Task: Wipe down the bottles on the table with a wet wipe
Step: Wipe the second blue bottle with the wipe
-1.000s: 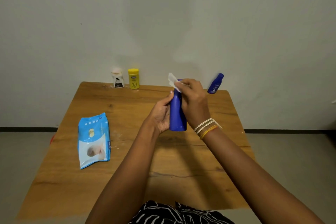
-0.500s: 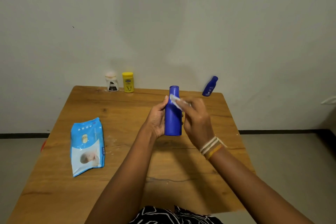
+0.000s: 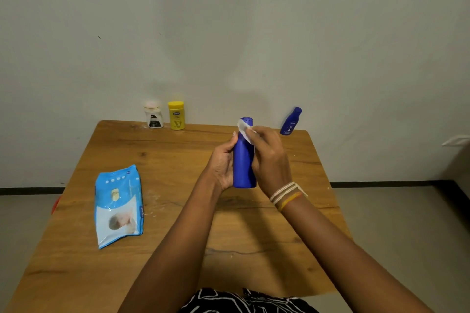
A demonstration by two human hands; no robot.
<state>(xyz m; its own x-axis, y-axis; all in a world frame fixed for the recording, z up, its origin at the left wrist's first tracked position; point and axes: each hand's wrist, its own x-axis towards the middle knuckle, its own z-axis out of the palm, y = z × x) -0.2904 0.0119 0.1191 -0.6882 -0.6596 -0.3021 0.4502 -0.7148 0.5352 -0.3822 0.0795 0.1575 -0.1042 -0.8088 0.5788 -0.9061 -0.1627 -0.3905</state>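
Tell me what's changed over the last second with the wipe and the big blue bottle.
The right hand slid the wet wipe from the cap of the tall blue bottle down to its shoulder and back up to the cap. The left hand keeps its grip on the bottle. Small blue bottle, yellow bottle, white jar and wipes pack have not moved.

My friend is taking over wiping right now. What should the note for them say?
Left hand grips the tall blue bottle, upright above the table.
Right hand pinches the wet wipe against the bottle's neck.
Done: this bottle is mid-wipe, not finished.
Left: the small blue bottle, the yellow bottle and the white bottle stand along the far edge; I can't tell whether they have been wiped. The wipes pack lies to the left.
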